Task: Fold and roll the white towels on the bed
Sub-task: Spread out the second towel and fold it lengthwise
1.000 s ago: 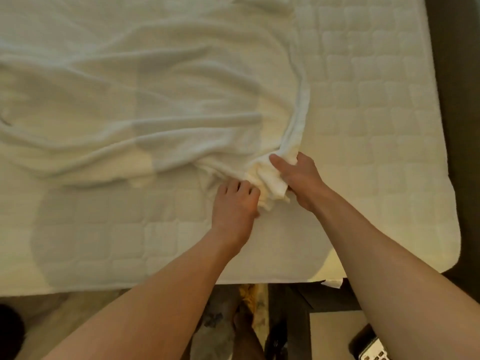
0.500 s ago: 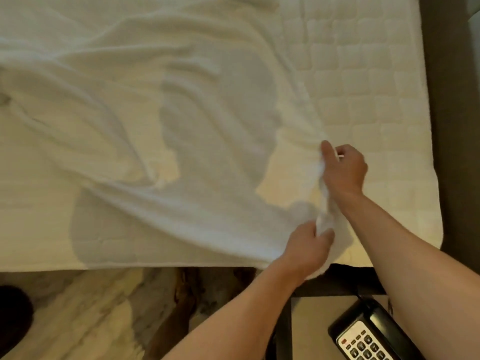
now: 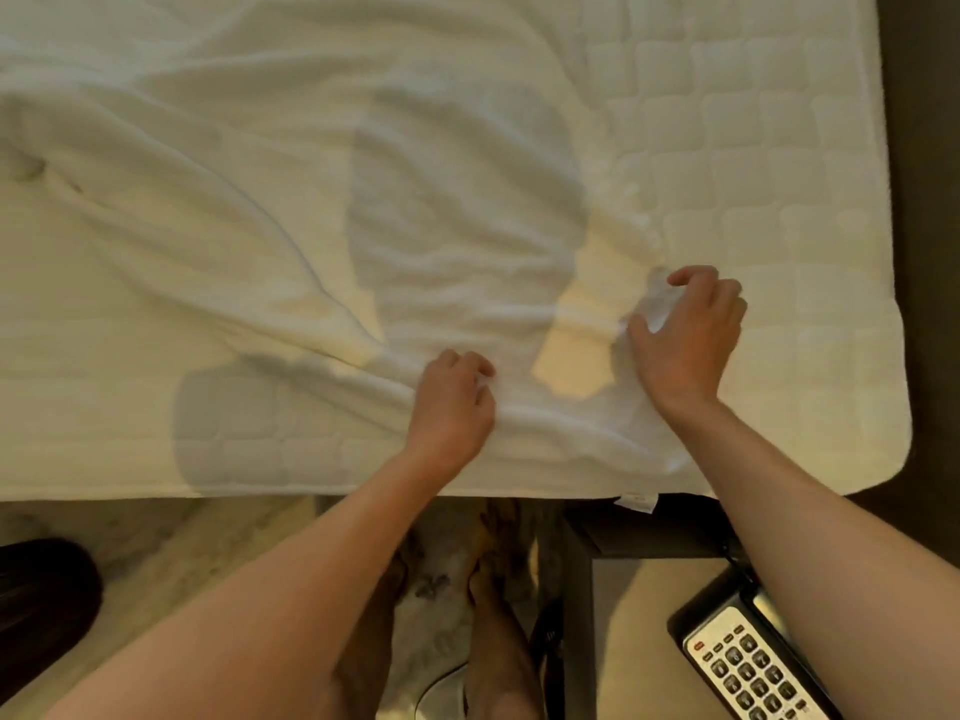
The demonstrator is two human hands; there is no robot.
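A large white towel [image 3: 291, 210] lies spread and rumpled across the quilted bed [image 3: 753, 148], with long creases running toward its near right corner. My left hand [image 3: 452, 402] grips a fold of the towel close to the bed's near edge. Further right, my right hand [image 3: 685, 335] pinches the towel's corner between thumb and curled fingers. A small label [image 3: 636, 500] hangs over the mattress edge below that hand.
The bed's right edge meets a dark strip [image 3: 924, 200]. Below the near edge are a marbled floor [image 3: 156, 553], my bare feet [image 3: 493, 615], a dark bedside table [image 3: 639, 605] with a black telephone [image 3: 748, 662], and a dark object [image 3: 41, 595] at lower left.
The towel's near corner was lifted and drawn off the bed's edge; now it lies back down on the mattress. My left hand has moved left along the near edge, away from my right hand.
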